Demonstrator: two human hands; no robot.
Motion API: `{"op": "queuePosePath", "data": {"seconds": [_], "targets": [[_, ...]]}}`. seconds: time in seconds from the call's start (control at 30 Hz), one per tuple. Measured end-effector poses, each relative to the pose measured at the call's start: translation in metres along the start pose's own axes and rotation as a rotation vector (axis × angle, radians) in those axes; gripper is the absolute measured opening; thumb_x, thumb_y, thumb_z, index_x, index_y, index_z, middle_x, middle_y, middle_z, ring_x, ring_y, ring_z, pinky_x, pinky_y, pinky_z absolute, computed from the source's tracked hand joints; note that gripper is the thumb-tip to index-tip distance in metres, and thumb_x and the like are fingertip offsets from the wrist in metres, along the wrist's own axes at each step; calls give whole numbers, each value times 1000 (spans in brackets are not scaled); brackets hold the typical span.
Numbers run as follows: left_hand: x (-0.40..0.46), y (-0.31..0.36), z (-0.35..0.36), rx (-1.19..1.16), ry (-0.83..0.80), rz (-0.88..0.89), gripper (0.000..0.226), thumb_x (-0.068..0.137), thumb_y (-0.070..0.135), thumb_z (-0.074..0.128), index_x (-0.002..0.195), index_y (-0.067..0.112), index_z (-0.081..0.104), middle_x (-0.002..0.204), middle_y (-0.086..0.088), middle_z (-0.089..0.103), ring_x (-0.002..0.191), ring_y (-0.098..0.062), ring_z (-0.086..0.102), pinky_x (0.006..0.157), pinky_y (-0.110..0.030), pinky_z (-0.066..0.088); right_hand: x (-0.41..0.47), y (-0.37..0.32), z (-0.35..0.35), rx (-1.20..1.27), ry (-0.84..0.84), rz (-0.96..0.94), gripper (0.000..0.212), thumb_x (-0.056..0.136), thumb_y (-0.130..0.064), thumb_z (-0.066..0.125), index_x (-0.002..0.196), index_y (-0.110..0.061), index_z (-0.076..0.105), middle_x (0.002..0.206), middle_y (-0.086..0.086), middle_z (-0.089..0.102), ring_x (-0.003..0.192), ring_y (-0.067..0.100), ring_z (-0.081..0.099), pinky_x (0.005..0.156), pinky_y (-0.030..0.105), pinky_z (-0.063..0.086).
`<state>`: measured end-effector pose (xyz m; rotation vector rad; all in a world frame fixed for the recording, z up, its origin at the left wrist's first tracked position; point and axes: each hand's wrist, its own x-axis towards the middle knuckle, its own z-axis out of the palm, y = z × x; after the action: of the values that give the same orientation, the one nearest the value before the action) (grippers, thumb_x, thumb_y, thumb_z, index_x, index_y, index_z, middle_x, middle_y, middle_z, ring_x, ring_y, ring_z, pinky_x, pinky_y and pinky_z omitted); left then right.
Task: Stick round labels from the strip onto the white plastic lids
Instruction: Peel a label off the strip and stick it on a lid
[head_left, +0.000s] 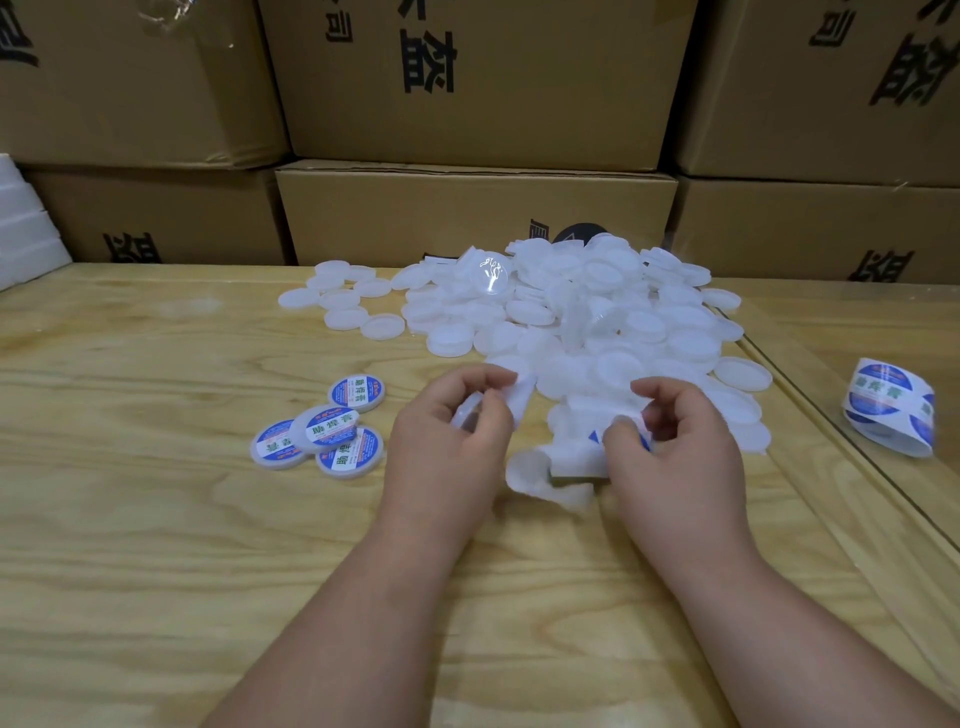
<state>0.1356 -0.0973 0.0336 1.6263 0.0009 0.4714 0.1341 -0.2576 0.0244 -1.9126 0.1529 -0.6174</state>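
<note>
My left hand (451, 447) pinches a plain white plastic lid (467, 414) on its edge, tilted upright. My right hand (670, 441) grips the white label strip (574, 457), whose backing hangs down between my hands; a blue-and-white round label (597, 435) shows at my fingertips. A big heap of bare white lids (571, 312) lies just beyond both hands. Several labelled lids (324, 431) with blue-rimmed stickers rest to the left of my left hand.
A loose roll of blue round labels (891, 408) lies at the right, past a seam in the wooden table (156, 519). Stacked cardboard boxes (467, 208) wall off the back. White foam blocks (26, 223) stand at the far left.
</note>
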Motion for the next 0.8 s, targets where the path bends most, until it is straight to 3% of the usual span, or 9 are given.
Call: {"op": "queuePosePath", "data": {"seconds": [0.1,0.17,0.33,0.47,0.63,0.7,0.8], "targets": [[-2,1,2,2,-57,-19,29,90,15,63,84,41,75,76,22,70,65,2,60,57,-8,45,-3,-6,-2,-82,41,-195,36,87,-15,64,105,-46,57,113,-12,52,113,6,45,101,31,37],[-3,2,3,14,-91,-21,30,89,15,64,85,42,76,74,24,70,62,5,59,57,-7,43,-8,-11,-1,-66,5,-310,39,86,-15,60,101,-52,59,114,-16,49,115,-4,40,106,32,33],[-5,3,3,22,-147,-12,30,89,14,63,86,40,77,75,22,71,65,4,61,59,-6,44,-13,-13,1,-3,-127,-390,39,83,-18,61,101,-52,63,118,-26,49,120,-5,39,108,29,32],[-4,1,4,27,-160,-10,31,90,11,62,85,38,78,81,20,74,75,5,66,62,-7,46,-11,-11,0,-15,-131,-368,38,86,-11,73,90,-47,64,116,-21,52,118,-5,41,107,24,31],[-2,-1,2,-4,-146,-8,25,92,18,65,88,40,77,85,21,73,75,1,66,63,-10,48,-10,-10,-1,12,-153,-328,26,84,-6,74,84,-31,69,108,-16,58,114,-2,47,97,8,29],[-1,0,0,-80,-160,-19,17,91,32,61,93,36,77,81,17,70,70,-5,61,57,-15,46,-9,-11,-1,48,-150,-322,27,85,-3,73,82,-29,66,105,-14,60,113,2,51,94,6,31],[5,-2,-1,-420,-221,-126,39,82,34,44,106,22,72,82,2,62,66,-13,50,51,-25,35,-10,-12,0,134,-125,-269,17,84,-14,68,80,-30,62,101,-13,61,111,9,56,92,9,36]]}}
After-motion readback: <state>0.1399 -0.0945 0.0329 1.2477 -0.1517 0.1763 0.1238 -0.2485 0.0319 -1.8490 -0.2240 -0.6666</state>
